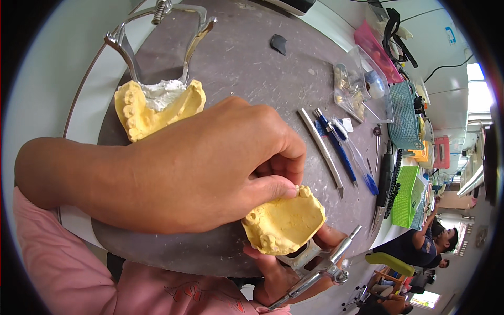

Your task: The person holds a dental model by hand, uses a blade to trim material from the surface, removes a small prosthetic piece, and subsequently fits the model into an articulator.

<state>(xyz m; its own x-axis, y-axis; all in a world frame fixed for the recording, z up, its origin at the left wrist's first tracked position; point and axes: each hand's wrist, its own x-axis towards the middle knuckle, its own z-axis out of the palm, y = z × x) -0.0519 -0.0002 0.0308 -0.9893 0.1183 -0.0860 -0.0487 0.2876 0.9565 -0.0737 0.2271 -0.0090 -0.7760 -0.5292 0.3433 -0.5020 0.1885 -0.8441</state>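
Observation:
My left hand [226,152] reaches across from the left, back of the hand up. Its thumb and curled fingers pinch at the upper rim of a yellow plaster dental cast [291,218]; whatever lies between the fingertips is too small and hidden to name. From below, my right hand [273,270] grips this cast and the metal dental articulator half [328,270] fixed under it. Teeth show along the cast's rim. Farther off on the left lies a second yellow cast [134,107], joined by white plaster [165,94] to a metal articulator frame [194,50].
On the grey work board [236,68] lie a knife [321,147], a blue pen [341,152], a clear-handled brush [359,155] and a dark chip [278,44]. A clear box [362,84], teal basket [404,115], handpiece [385,178] and green basket [405,197] line the right. People [420,244] sit beyond.

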